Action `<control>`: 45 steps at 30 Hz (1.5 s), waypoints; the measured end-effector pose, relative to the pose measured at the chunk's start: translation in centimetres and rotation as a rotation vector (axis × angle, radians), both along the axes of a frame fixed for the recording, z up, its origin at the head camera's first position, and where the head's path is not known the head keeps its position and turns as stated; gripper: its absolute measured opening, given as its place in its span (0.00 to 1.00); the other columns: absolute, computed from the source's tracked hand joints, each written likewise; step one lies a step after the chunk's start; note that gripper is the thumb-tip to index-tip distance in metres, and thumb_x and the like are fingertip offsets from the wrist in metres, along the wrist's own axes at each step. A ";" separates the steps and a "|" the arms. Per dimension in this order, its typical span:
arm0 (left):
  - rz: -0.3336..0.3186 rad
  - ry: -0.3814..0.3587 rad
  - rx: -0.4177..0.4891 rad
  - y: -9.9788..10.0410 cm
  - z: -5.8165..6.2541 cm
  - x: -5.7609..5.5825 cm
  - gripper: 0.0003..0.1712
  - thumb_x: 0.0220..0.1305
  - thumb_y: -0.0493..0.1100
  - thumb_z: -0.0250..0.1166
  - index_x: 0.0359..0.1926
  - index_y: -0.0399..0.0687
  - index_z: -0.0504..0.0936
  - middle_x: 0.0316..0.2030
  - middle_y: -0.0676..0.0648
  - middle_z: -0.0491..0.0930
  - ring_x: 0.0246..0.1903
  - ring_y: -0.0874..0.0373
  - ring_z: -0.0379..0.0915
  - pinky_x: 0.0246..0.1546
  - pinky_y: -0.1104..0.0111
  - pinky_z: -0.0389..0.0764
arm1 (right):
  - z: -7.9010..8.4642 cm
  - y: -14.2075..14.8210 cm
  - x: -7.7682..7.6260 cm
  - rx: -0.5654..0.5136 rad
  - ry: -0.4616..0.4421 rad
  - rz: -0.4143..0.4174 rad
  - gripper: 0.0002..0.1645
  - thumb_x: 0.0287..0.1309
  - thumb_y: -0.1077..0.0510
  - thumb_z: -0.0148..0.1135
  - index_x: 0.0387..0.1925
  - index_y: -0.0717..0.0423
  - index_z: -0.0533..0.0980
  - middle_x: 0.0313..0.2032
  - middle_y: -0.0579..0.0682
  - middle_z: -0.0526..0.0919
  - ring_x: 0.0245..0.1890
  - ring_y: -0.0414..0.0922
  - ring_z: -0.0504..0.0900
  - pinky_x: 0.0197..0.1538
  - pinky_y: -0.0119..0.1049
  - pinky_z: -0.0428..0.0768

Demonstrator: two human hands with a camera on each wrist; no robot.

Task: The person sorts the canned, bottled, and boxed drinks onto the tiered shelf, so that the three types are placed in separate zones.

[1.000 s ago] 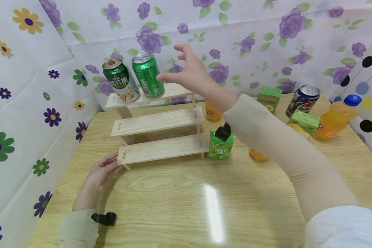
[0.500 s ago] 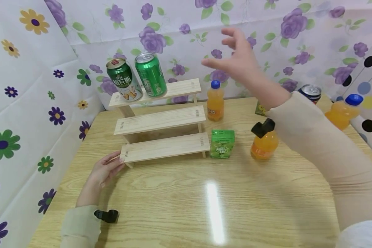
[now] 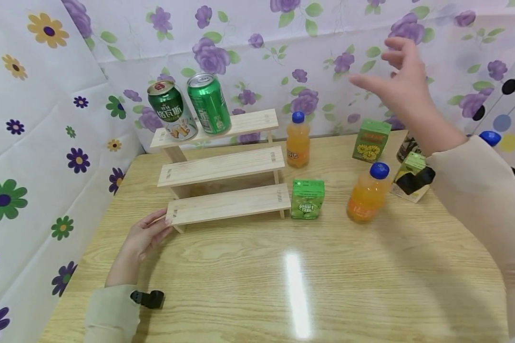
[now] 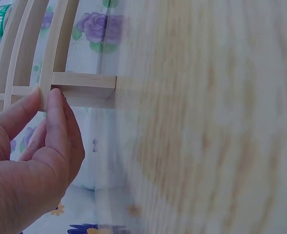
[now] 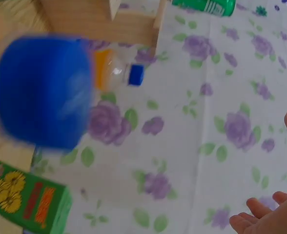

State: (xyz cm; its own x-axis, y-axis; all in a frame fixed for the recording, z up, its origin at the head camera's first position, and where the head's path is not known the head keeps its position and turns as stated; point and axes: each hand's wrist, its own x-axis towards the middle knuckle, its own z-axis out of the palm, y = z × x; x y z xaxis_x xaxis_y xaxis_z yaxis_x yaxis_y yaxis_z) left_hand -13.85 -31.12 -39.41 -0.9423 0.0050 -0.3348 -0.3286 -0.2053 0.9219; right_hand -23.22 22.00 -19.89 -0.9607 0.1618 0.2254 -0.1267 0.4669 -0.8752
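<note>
My left hand (image 3: 143, 238) pinches the left end of the lowest board of a three-tier wooden shelf (image 3: 229, 206), thumb on one face and fingertips on the other in the left wrist view. Two drink cans stand side by side on the top board: a green-and-white can (image 3: 171, 110) and a green can (image 3: 209, 104). My right hand (image 3: 405, 78) is raised over the table's back right, holding nothing, thumb and fingers spread apart. Beneath and in front of it are a green carton with yellow flowers (image 3: 371, 140) and an orange drink bottle with a blue cap (image 3: 368, 193).
A green juice box (image 3: 307, 200) stands just right of the shelf, with another orange bottle (image 3: 298, 140) behind it. A yellow-green carton (image 3: 415, 164) and a partly hidden dark can (image 3: 407, 145) are by the right forearm. Floral cloth (image 3: 326, 62) hangs behind the table.
My right hand has moved from beside the green can far to the right, above the drinks there. My left hand keeps its grip on the shelf, and both cans stay on the top board.
</note>
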 end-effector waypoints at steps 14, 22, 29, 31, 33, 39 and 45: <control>0.011 0.005 0.016 0.1 0.3 0.2 0.16 0.62 0.30 0.62 0.37 0.60 0.83 0.35 0.57 0.83 0.37 0.67 0.81 0.45 0.79 0.83 | -5.1 6.9 -1.0 -0.058 -0.051 -0.157 0.50 0.54 0.40 0.66 0.71 0.33 0.48 0.72 0.39 0.50 0.73 0.45 0.44 0.77 0.44 0.50; 0.002 0.017 0.010 0.1 0.0 0.1 0.16 0.63 0.31 0.61 0.38 0.60 0.82 0.36 0.57 0.83 0.37 0.67 0.81 0.45 0.79 0.83 | -8.2 9.5 -1.4 -0.043 -0.085 -0.221 0.50 0.53 0.36 0.63 0.71 0.33 0.47 0.73 0.42 0.47 0.74 0.47 0.44 0.77 0.48 0.52; -0.010 0.025 0.017 0.0 -0.1 0.2 0.17 0.64 0.30 0.60 0.39 0.60 0.83 0.37 0.56 0.83 0.37 0.66 0.81 0.45 0.79 0.83 | -10.6 10.8 -2.2 -0.004 -0.126 -0.273 0.52 0.53 0.33 0.61 0.72 0.37 0.46 0.74 0.44 0.45 0.74 0.45 0.44 0.77 0.49 0.50; -0.006 0.023 0.020 0.1 -0.1 0.2 0.17 0.64 0.30 0.60 0.39 0.60 0.83 0.37 0.56 0.83 0.37 0.66 0.81 0.45 0.79 0.83 | -11.2 11.1 -2.5 0.004 -0.139 -0.287 0.53 0.53 0.33 0.60 0.73 0.39 0.45 0.74 0.45 0.44 0.74 0.46 0.43 0.77 0.49 0.50; -0.002 0.019 0.023 0.1 -0.2 0.2 0.17 0.64 0.30 0.60 0.38 0.60 0.83 0.36 0.56 0.83 0.37 0.66 0.81 0.45 0.79 0.83 | -11.7 11.4 -2.7 0.010 -0.159 -0.298 0.55 0.52 0.32 0.60 0.73 0.39 0.43 0.75 0.46 0.42 0.74 0.47 0.43 0.77 0.50 0.51; 0.000 0.028 0.021 0.0 -0.2 0.2 0.17 0.64 0.30 0.60 0.39 0.60 0.82 0.37 0.56 0.82 0.38 0.66 0.81 0.45 0.79 0.83 | -13.3 12.2 -2.9 0.038 -0.199 -0.321 0.57 0.53 0.32 0.59 0.74 0.43 0.40 0.75 0.52 0.40 0.74 0.52 0.42 0.77 0.51 0.49; 0.012 0.018 0.020 0.0 -0.2 0.2 0.17 0.63 0.30 0.61 0.39 0.61 0.83 0.37 0.56 0.82 0.37 0.66 0.81 0.45 0.79 0.83 | -13.9 12.7 -3.3 0.059 -0.244 -0.332 0.61 0.52 0.32 0.60 0.74 0.51 0.38 0.74 0.59 0.39 0.73 0.55 0.42 0.77 0.51 0.48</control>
State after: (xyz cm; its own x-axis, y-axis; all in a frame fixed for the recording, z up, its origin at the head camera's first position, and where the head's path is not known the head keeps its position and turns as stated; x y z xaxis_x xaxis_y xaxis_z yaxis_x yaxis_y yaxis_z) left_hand -13.66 -31.13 -39.63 -0.9482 0.0005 -0.3176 -0.3093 -0.2279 0.9232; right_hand -26.55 34.74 -33.83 -0.8848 0.4656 0.0157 0.2472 0.4977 -0.8314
